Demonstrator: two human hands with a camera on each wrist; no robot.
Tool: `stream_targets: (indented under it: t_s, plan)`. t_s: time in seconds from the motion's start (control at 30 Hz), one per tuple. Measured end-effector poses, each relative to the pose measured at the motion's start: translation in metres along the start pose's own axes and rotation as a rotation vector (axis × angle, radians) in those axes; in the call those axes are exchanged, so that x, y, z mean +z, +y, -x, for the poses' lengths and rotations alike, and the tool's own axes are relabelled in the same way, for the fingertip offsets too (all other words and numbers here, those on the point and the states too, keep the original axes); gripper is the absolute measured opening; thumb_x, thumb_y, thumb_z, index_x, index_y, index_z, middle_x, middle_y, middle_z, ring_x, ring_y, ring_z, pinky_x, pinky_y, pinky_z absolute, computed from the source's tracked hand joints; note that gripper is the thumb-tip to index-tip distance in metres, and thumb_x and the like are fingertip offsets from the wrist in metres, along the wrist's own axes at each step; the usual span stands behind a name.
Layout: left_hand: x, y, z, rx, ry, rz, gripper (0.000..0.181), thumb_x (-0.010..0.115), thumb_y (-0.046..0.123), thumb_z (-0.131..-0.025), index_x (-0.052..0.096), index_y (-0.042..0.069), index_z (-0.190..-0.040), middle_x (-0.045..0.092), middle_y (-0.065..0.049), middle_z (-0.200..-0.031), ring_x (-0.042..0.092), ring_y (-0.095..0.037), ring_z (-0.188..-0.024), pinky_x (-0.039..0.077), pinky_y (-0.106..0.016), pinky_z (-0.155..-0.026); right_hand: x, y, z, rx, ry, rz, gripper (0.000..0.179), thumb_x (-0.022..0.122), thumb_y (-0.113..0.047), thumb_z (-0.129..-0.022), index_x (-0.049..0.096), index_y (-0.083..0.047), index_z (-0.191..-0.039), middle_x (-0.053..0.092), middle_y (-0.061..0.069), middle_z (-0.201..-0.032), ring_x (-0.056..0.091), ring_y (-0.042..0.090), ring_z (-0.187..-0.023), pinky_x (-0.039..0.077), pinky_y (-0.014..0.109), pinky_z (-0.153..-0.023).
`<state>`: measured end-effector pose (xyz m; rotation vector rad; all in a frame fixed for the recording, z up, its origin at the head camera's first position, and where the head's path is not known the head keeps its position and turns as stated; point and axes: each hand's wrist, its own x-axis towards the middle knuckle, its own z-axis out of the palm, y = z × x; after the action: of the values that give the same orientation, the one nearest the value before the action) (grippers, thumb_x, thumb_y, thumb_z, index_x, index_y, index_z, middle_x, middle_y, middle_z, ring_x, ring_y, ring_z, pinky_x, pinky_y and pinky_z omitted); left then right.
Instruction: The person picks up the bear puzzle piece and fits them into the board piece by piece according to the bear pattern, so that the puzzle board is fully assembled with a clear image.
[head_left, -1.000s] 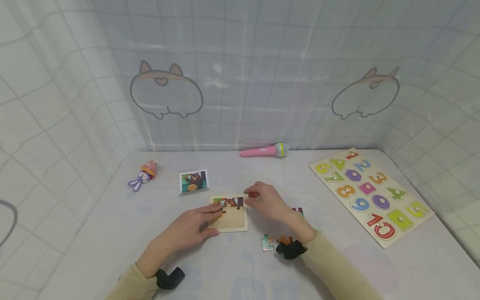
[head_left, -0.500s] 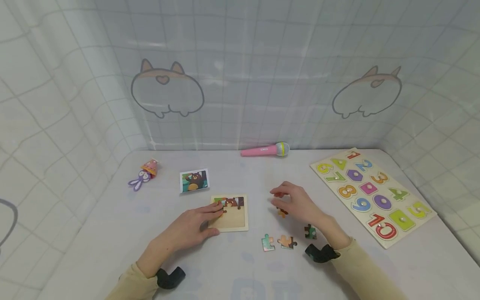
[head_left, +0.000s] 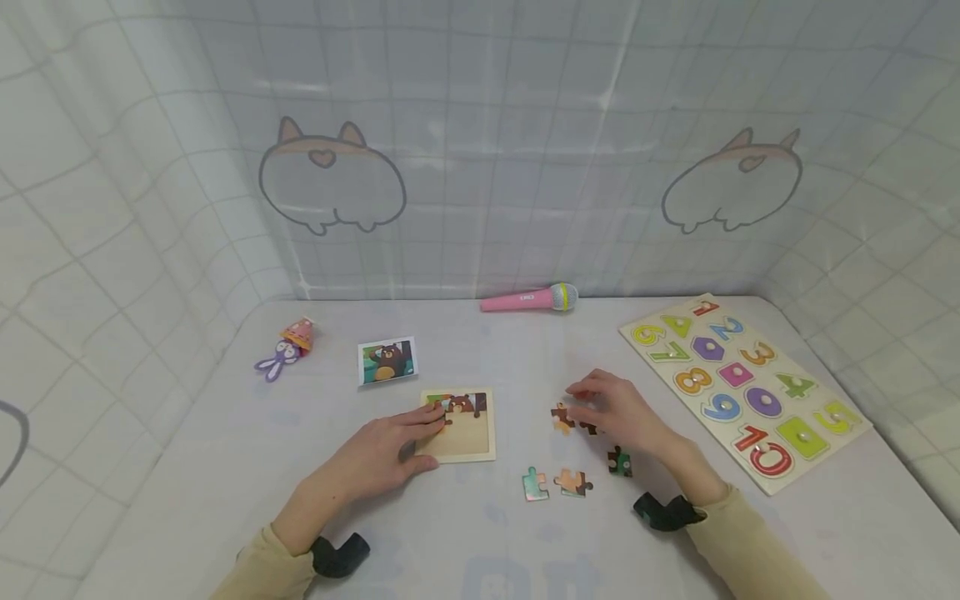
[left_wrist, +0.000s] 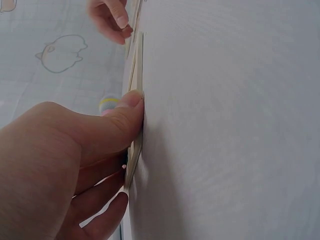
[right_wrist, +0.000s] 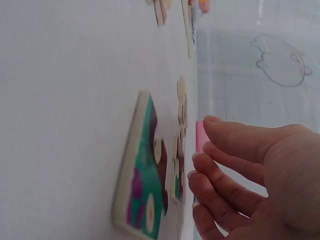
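A square wooden puzzle tray (head_left: 470,442) lies before me, its upper part filled with bear-picture pieces (head_left: 460,403). My left hand (head_left: 382,454) holds the tray at its left side, fingertips over the pieces. In the left wrist view its thumb (left_wrist: 120,120) rests against the tray's near edge. Over the loose pieces to the right hovers my right hand (head_left: 618,410), fingers loosely bent, nothing between them. Under it lie a brown puzzle piece (head_left: 562,417) and another, partly hidden. Closer to me are a teal piece (head_left: 534,484), an orange-brown piece (head_left: 574,482) and a green piece (head_left: 619,462).
A bear picture card (head_left: 387,362) lies behind the tray. Farther left is a purple rabbit toy with a pink top (head_left: 287,350). A pink toy microphone (head_left: 528,299) lies at the back by the wall. On the right stretches a number-and-shape peg board (head_left: 746,392).
My right hand has moved right, from beside the tray to above the loose pieces, uncovering several of them. My left hand has stayed on the tray.
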<state>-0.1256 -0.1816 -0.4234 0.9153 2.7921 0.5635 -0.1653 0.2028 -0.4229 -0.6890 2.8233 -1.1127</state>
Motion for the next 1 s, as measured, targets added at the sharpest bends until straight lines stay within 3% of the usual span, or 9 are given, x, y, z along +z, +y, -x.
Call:
stream_targets:
  t_s: [0.2, 0.43, 0.7, 1.0]
  plan:
    - [0.000, 0.000, 0.000, 0.009, 0.007, -0.003, 0.056, 0.067, 0.042, -0.094, 0.059, 0.011, -0.141, 0.048, -0.001, -0.153, 0.044, -0.026, -0.142, 0.042, -0.048, -0.112, -0.002, 0.008, 0.001, 0.026, -0.053, 0.000, 0.030, 0.079, -0.021, -0.087, 0.072, -0.013, -0.115, 0.065, -0.004, -0.105, 0.058, 0.016, -0.099, 0.051, 0.042, -0.094]
    - [-0.001, 0.000, 0.000, -0.001, 0.000, 0.003, 0.057, 0.067, 0.041, -0.094, 0.058, 0.011, -0.141, 0.047, -0.001, -0.154, 0.044, -0.027, -0.142, 0.041, -0.049, -0.112, -0.003, 0.012, 0.001, 0.004, -0.089, -0.008, 0.031, 0.083, -0.027, -0.083, 0.074, -0.017, -0.112, 0.062, -0.003, -0.109, 0.054, 0.017, -0.100, 0.049, 0.034, -0.085]
    - [0.000, 0.000, 0.000, -0.011, -0.009, 0.007, 0.057, 0.067, 0.042, -0.094, 0.058, 0.011, -0.141, 0.047, -0.001, -0.154, 0.044, -0.027, -0.142, 0.041, -0.048, -0.112, -0.002, 0.012, 0.001, 0.020, -0.104, -0.037, 0.031, 0.083, -0.026, -0.083, 0.073, -0.017, -0.111, 0.061, -0.003, -0.110, 0.055, 0.019, -0.106, 0.049, 0.043, -0.094]
    - [0.000, -0.001, 0.000, 0.004, 0.002, 0.010, 0.057, 0.068, 0.040, -0.093, 0.058, 0.011, -0.141, 0.047, -0.002, -0.154, 0.044, -0.027, -0.142, 0.042, -0.048, -0.112, -0.001, 0.011, 0.000, 0.001, -0.111, -0.030, 0.023, 0.082, -0.023, -0.083, 0.076, -0.021, -0.105, 0.060, -0.004, -0.107, 0.053, 0.018, -0.103, 0.049, 0.036, -0.089]
